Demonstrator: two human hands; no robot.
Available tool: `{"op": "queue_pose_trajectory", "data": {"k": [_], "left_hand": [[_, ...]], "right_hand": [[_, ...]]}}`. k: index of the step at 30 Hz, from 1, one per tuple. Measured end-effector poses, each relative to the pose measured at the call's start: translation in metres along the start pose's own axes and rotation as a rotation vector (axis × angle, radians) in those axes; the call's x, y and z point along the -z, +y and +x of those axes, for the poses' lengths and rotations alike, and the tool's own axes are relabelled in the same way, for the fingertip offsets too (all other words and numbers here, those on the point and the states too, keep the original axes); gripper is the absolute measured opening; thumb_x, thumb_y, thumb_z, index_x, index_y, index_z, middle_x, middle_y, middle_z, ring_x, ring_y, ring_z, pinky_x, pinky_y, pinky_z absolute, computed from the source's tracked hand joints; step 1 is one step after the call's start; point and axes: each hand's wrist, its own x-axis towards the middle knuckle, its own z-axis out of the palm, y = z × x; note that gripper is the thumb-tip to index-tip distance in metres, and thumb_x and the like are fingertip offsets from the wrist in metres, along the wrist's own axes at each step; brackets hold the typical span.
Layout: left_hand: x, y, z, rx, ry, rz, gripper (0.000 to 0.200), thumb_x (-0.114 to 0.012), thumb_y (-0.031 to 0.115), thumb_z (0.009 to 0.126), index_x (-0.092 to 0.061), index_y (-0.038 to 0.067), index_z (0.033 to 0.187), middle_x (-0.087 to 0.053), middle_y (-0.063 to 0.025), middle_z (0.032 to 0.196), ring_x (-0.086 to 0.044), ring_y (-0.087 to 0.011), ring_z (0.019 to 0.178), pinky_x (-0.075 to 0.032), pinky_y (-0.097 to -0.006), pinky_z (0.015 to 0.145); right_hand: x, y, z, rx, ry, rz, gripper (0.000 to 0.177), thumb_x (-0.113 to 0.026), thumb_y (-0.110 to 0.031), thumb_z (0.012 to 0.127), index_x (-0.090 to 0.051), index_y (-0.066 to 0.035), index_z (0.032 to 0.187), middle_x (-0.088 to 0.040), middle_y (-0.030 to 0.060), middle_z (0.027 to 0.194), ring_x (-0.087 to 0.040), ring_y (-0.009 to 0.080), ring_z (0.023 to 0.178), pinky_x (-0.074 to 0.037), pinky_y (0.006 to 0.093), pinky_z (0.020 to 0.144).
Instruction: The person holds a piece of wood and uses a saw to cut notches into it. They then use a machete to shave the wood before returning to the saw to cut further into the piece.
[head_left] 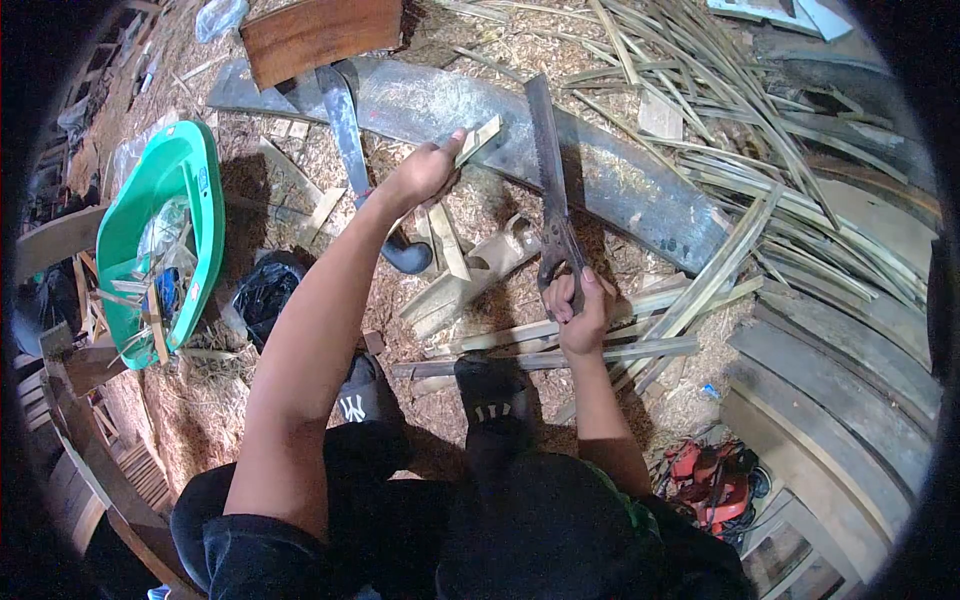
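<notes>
My left hand [428, 172] is closed around a short wood strip [480, 138], whose pale end sticks out over a long grey board [430, 98]. My right hand [583, 310] grips the handle of a hand saw [549, 160]. The saw's blade points away from me and crosses above the board, to the right of the strip and apart from it. Left of my left hand lies a machete [345, 125] with a dark handle, its blade resting across the board. Below that hand, a pale wood offcut [448, 242] lies on the sawdust.
A green plastic tub [205, 240] holding scraps stands at left. A brown wooden block [322, 38] sits at the top. Long thin strips [740, 120] pile up at right, beside stacked planks [830, 380]. A red power tool [712, 482] lies at lower right.
</notes>
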Motion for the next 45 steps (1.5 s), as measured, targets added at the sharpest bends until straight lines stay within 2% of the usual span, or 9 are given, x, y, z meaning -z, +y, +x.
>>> {"op": "queue_pose_trajectory", "data": {"k": [14,16,19,23,25,33,35,43,45], "left_hand": [[-0.002,-0.004,0.002,0.01,0.019,-0.009,0.068,-0.041,0.063,0.105,-0.063,0.001,0.086,-0.051,-0.0018,0.064,-0.046,-0.0152,0.059,-0.037,-0.0354,0.058],[-0.004,-0.008,0.006,-0.025,0.084,0.07,0.081,-0.04,0.061,0.103,-0.068,-0.014,0.096,-0.07,-0.0206,0.082,-0.068,-0.033,0.087,-0.05,-0.0434,0.088],[-0.006,-0.012,0.008,-0.008,0.144,0.093,0.083,-0.04,0.062,0.102,-0.067,-0.017,0.108,-0.072,-0.026,0.099,-0.067,-0.0371,0.104,-0.046,-0.0437,0.1],[-0.008,-0.011,-0.002,0.013,0.068,-0.021,0.082,-0.04,0.062,0.103,-0.068,-0.015,0.107,-0.072,-0.0262,0.102,-0.067,-0.0369,0.105,-0.046,-0.0453,0.101],[-0.006,0.004,-0.018,-0.07,0.088,0.099,0.073,-0.044,0.064,0.103,-0.064,-0.006,0.097,-0.061,-0.0101,0.075,-0.058,-0.0198,0.066,-0.047,-0.037,0.065],[-0.005,0.003,-0.012,-0.04,0.076,0.141,0.076,-0.046,0.064,0.103,-0.067,-0.007,0.084,-0.067,-0.0146,0.076,-0.065,-0.026,0.072,-0.052,-0.0431,0.074],[-0.007,0.002,-0.009,-0.03,0.112,0.212,0.077,-0.043,0.061,0.103,-0.072,-0.009,0.089,-0.071,-0.0341,0.093,-0.071,-0.0449,0.098,-0.05,-0.0497,0.094],[-0.006,0.007,-0.014,-0.003,0.099,0.218,0.076,-0.047,0.061,0.101,-0.072,-0.009,0.087,-0.071,-0.0342,0.092,-0.07,-0.0468,0.098,-0.05,-0.0509,0.093],[-0.009,0.004,-0.012,-0.004,0.132,0.223,0.081,-0.045,0.069,0.101,-0.073,-0.006,0.084,-0.071,-0.0231,0.077,-0.072,-0.0367,0.082,-0.053,-0.0482,0.084]], "right_hand": [[0.007,-0.001,0.001,-0.016,-0.01,-0.016,0.042,-0.046,-0.034,0.105,-0.047,-0.007,0.072,-0.04,0.0023,0.053,-0.037,0.0121,0.047,-0.028,0.0286,0.047],[0.007,-0.001,0.002,-0.008,-0.011,-0.016,0.042,-0.046,-0.032,0.105,-0.046,-0.007,0.072,-0.041,0.0022,0.054,-0.037,0.0116,0.047,-0.028,0.0286,0.047],[0.001,-0.005,0.0,0.024,-0.007,-0.084,0.04,-0.047,-0.03,0.105,-0.045,-0.008,0.072,-0.042,0.0021,0.056,-0.036,0.0107,0.047,-0.028,0.0284,0.047],[-0.009,-0.012,-0.003,0.06,-0.003,-0.283,0.04,-0.047,-0.03,0.105,-0.044,-0.006,0.073,-0.039,0.0028,0.056,-0.035,0.0109,0.048,-0.027,0.0281,0.048],[-0.011,-0.01,-0.005,0.087,-0.041,-0.316,0.04,-0.048,-0.03,0.104,-0.044,-0.005,0.073,-0.041,0.0027,0.057,-0.036,0.0103,0.048,-0.027,0.0277,0.048],[-0.026,0.003,0.001,0.027,-0.059,-0.482,0.045,-0.055,-0.043,0.099,-0.051,-0.006,0.074,-0.045,-0.0025,0.064,-0.042,0.0083,0.057,-0.032,0.0277,0.052],[-0.03,0.004,0.003,0.01,-0.046,-0.483,0.045,-0.055,-0.043,0.099,-0.052,-0.006,0.074,-0.045,-0.0028,0.064,-0.042,0.0084,0.058,-0.032,0.0274,0.052],[-0.026,0.01,-0.012,0.048,-0.086,-0.45,0.042,-0.05,-0.029,0.103,-0.045,-0.004,0.069,-0.042,0.0017,0.059,-0.035,0.0084,0.051,-0.025,0.0261,0.049],[-0.026,0.01,-0.019,0.06,-0.085,-0.461,0.043,-0.05,-0.029,0.103,-0.045,-0.004,0.069,-0.042,0.0014,0.059,-0.035,0.0083,0.051,-0.025,0.026,0.049]]}}
